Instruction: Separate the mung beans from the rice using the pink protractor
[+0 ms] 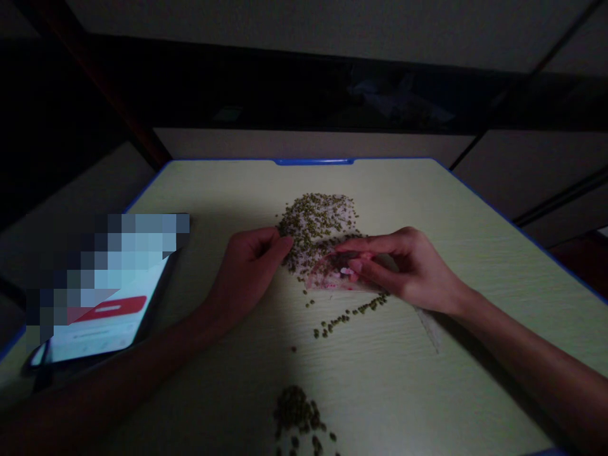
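L hand [249,266] pinched shut at mung beans [306,221] twd table's [228,183] far edge, contents unclear; R hand [418,272] grips printed plastic [325,276], prob. steadying.

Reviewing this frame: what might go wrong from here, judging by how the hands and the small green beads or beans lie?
The right hand holds a pink-tinged clear sheet against the main pile; a quick lift might flick grains away.
The near heap sits between the forearms, so a sleeve or wrist drawn back could scatter it.
The left forearm passes close to the lit device and may nudge it.
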Available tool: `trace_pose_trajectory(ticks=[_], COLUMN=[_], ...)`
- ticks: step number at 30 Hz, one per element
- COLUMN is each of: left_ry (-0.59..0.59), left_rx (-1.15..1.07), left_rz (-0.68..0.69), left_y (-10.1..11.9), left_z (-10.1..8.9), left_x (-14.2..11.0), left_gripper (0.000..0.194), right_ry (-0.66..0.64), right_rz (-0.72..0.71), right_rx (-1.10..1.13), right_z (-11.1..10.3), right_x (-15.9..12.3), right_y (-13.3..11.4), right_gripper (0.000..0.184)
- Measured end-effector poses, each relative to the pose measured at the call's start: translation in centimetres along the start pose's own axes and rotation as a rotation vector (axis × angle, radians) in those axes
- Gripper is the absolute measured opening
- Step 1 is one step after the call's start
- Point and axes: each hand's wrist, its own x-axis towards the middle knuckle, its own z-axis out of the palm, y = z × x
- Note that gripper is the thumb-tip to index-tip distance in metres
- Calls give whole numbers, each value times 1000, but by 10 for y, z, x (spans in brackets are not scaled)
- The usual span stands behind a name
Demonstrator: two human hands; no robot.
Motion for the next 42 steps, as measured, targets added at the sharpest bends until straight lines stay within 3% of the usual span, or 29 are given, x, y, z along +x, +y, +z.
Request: trace_pose_trajectory(ticks=[24, 30, 33, 37, 42], left_ry=[2, 4, 6, 5, -9], left_rx=[-19, -36, -50, -51, -76], left_rz=[3, 20, 20, 23, 61], left_y=[0, -2, -3, -4, -7], left_z=[-1, 0, 1, 0, 0], left_x=[0, 1, 1, 2, 3], left_gripper=[33, 33, 33, 33, 33], right_ry=[-121, -143, 49, 470, 678], right_rz=[-232, -277, -203, -102, 213], right_rx=[-43, 35, 126, 252, 224], right_z=[9, 5, -7, -29, -33], right_x=[0, -2, -3, -9, -43], right_y=[-6, -8, -9, -9, -17], right_gripper=[27, 24, 25, 24, 30])
